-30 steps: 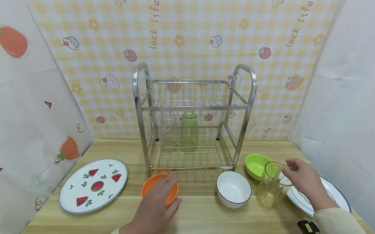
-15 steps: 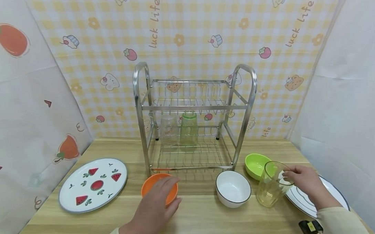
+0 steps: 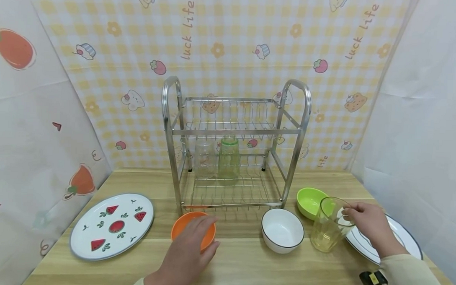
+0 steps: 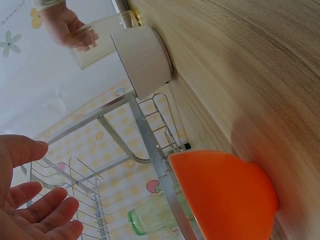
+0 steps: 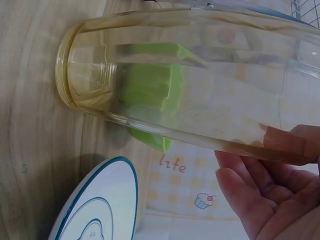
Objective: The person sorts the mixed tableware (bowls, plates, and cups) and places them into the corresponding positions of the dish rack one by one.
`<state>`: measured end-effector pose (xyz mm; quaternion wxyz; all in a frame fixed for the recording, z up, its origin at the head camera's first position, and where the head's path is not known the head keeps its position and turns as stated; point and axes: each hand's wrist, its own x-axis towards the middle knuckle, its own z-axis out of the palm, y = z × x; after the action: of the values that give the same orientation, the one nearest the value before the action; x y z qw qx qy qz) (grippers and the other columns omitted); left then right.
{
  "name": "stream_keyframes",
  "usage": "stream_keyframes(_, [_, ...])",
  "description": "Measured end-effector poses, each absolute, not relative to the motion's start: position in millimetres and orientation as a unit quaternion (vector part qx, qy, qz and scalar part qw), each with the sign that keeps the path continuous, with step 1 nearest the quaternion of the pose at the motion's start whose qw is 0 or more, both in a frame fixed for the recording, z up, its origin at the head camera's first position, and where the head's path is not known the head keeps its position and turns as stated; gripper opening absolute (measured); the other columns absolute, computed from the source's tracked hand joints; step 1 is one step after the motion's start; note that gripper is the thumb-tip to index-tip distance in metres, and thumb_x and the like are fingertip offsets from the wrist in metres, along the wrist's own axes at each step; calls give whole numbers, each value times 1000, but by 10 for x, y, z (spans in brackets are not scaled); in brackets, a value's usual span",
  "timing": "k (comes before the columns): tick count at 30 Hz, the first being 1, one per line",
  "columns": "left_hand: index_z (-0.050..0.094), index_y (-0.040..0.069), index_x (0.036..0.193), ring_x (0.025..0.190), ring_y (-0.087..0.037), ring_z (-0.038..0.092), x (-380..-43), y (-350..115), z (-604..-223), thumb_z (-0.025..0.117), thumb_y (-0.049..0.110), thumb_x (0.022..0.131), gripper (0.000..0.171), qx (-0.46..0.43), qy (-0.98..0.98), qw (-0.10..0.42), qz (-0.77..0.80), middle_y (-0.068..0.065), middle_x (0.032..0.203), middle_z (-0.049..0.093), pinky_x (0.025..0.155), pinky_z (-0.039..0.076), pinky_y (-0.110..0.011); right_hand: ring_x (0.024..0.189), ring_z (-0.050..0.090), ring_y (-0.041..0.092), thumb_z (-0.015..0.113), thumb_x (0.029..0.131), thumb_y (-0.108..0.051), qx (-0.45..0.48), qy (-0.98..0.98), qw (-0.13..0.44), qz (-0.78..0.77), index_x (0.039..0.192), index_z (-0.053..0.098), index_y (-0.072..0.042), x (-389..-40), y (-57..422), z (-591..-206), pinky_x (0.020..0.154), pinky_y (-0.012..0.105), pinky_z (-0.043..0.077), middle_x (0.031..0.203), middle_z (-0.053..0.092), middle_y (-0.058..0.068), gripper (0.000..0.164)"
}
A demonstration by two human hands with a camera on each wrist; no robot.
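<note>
At the right of the head view, a tall yellow-tinted glass point(image 3: 327, 233) stands upright on the table. My right hand point(image 3: 372, 228) pinches its rim from the right, with the thumb point(image 5: 290, 145) at the glass wall in the right wrist view. My left hand point(image 3: 186, 254) is held over the orange bowl point(image 3: 183, 223), covering part of it. Its fingers point(image 4: 52, 205) look relaxed in the left wrist view, and nothing is in them. Close to the glass are a white bowl point(image 3: 282, 231) with a dark rim and a lime green bowl point(image 3: 309, 200).
A two-tier metal dish rack point(image 3: 236, 132) stands at the back middle. On its lower tier are a clear glass point(image 3: 204, 160) and a green glass point(image 3: 229, 159). A watermelon-patterned plate point(image 3: 130, 235) lies on the left, and a white plate point(image 3: 409, 245) sits partly under my right forearm.
My right hand has come down slightly and its fingers have closed on the yellow glass's rim. The left hand stays over the orange bowl.
</note>
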<state>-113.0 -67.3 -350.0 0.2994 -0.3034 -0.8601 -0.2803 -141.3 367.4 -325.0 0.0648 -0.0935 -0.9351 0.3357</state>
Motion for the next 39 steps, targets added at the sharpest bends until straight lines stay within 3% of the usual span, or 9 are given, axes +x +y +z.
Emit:
stream_keyframes(4, [60, 7, 120, 101, -17, 60, -1131, -672, -3518, 84, 11, 70, 55, -303, -860, 301, -278, -2, 111, 63, 78, 54, -30, 97, 62, 37, 49, 98, -22, -104, -939, 78, 320, 111, 64, 10, -1392, 3640, -3211, 74, 40, 50, 99, 71, 19, 38])
stream_keyframes(10, [61, 7, 119, 100, -17, 60, -1133, -667, -3525, 84, 11, 69, 55, -304, -858, 310, -276, -2, 110, 63, 77, 54, -29, 106, 56, 45, 44, 101, -30, -106, -944, 87, 300, 121, 59, 9, -1319, 3582, -3050, 70, 39, 47, 111, 66, 25, 47])
stream_keyframes(15, [61, 6, 119, 101, -17, 60, -1127, -664, -3502, 84, 11, 70, 54, -301, -858, 310, -276, -2, 110, 63, 78, 54, -31, 93, 56, 34, 45, 100, -32, -107, -942, 123, 292, 122, 59, 7, -1278, 3482, -2916, 61, 31, 42, 119, 61, 29, 47])
stream_keyframes(17, [61, 6, 119, 101, -17, 60, -1124, -662, -3492, 84, 11, 70, 54, -301, -858, 309, -277, -2, 110, 63, 78, 54, -31, 84, 54, 28, 47, 100, -30, -101, -942, 139, 289, 119, 61, 6, -1267, 3438, -2870, 58, 30, 41, 117, 62, 28, 44])
stream_keyframes(25, [61, 6, 118, 100, -17, 60, -1123, -662, -3457, 84, 10, 70, 53, -306, -855, 315, -277, -2, 110, 63, 79, 54, -31, 74, 51, 13, 51, 99, -27, -67, -945, 180, 265, 114, 66, 3, -1225, 3249, -2663, 56, 27, 40, 101, 70, 18, 37])
stream_keyframes(33, [63, 4, 114, 100, -20, 61, -1146, -693, -3408, 84, 10, 70, 50, -326, -841, 351, -253, -4, 110, 64, 81, 54, -32, 69, 49, 14, 57, 97, -24, -12, -944, 210, 253, 108, 70, -1, -1245, 2907, -2507, 55, 27, 39, 98, 71, 15, 29])
stream_keyframes(39, [64, 4, 113, 102, -21, 62, -1165, -703, -3347, 83, 9, 69, 48, -343, -828, 364, -255, -6, 111, 63, 83, 54, -32, 65, 48, 12, 58, 96, -20, 33, -937, 198, 287, 106, 71, 0, -1293, 2609, -2465, 51, 26, 38, 96, 72, 14, 25])
